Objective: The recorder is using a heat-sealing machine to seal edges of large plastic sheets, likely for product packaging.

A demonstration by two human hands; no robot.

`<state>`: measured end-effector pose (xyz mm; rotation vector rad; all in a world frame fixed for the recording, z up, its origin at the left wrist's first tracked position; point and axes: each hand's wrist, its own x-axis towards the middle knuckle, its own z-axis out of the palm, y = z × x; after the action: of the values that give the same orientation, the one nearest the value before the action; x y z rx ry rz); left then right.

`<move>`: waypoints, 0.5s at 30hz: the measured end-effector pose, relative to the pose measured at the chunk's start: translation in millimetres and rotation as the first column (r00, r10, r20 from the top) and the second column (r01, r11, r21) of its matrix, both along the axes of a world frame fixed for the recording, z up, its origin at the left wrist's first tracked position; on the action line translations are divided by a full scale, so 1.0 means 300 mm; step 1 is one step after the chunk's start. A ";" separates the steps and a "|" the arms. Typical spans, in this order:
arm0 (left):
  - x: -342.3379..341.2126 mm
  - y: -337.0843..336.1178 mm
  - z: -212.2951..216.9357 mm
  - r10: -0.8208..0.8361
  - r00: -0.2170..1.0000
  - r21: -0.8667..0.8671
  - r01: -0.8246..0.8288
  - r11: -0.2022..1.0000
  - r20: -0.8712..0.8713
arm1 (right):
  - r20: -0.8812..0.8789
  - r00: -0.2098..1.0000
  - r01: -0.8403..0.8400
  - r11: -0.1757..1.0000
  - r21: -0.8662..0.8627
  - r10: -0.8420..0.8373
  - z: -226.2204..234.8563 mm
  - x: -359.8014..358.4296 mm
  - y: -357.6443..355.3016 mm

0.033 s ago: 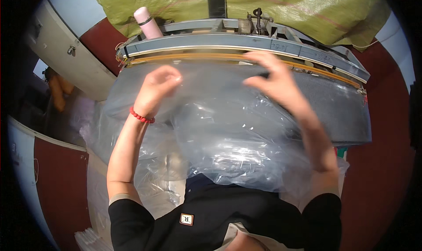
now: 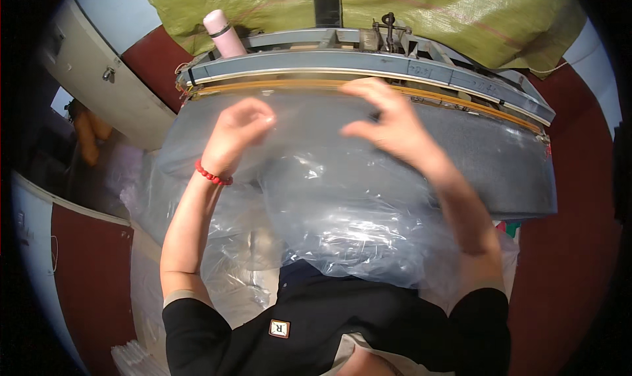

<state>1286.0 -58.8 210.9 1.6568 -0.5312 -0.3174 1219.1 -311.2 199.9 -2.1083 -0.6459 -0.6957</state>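
Clear plastic film: lies over grey worktop, droops over near side. Note right hand shifted inward, parted fingers apparently empty; narrows working span. Cannot tell contents of curled left hand.

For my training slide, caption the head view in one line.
Left hand curled and right hand open over clear plastic sheeting, near a grey metal frame.

The one view comes from the wearer's head, through the left of two fisheye cameras, looking steeply down and forward across the desk. It is close: the wearer's own black shirt fills the bottom, clear plastic lies just beyond, and the desk's far edge fits in from corner to corner, bowed by the lens.
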 end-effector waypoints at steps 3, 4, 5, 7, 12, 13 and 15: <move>-0.025 0.008 0.031 -0.046 0.992 0.054 0.039 0.998 0.118 | 0.035 0.988 -0.153 0.979 0.134 0.150 -0.025 0.063 0.162; -0.028 0.014 0.034 -0.068 0.979 0.075 0.054 0.996 0.193 | -0.065 0.975 -0.196 0.957 0.215 0.214 -0.039 0.076 0.183; -0.031 0.015 0.031 -0.041 0.961 0.078 0.020 0.997 0.275 | -0.159 0.946 -0.226 0.928 0.297 0.281 -0.046 0.085 0.199; -0.034 0.028 0.032 -0.031 0.850 0.152 -0.058 0.987 0.526 | -0.241 0.917 -0.223 0.910 0.349 0.317 -0.061 0.081 0.220; -0.053 0.007 0.001 -0.019 0.358 0.164 -0.380 0.910 0.934 | -0.313 0.854 -0.153 0.776 0.612 0.415 -0.105 0.061 0.287; -0.067 -0.017 -0.005 0.052 0.362 0.111 -0.414 0.903 0.931 | -0.301 0.832 -0.176 0.736 0.654 0.466 -0.100 0.060 0.297; -0.063 -0.033 -0.035 0.051 0.366 0.123 -0.435 0.892 0.929 | -0.288 0.806 -0.196 0.693 0.694 0.517 -0.103 0.064 0.299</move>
<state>1267.1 -68.7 200.3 2.1666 -1.0679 0.8997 1238.3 -221.3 168.9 -1.3529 -0.4486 -0.1119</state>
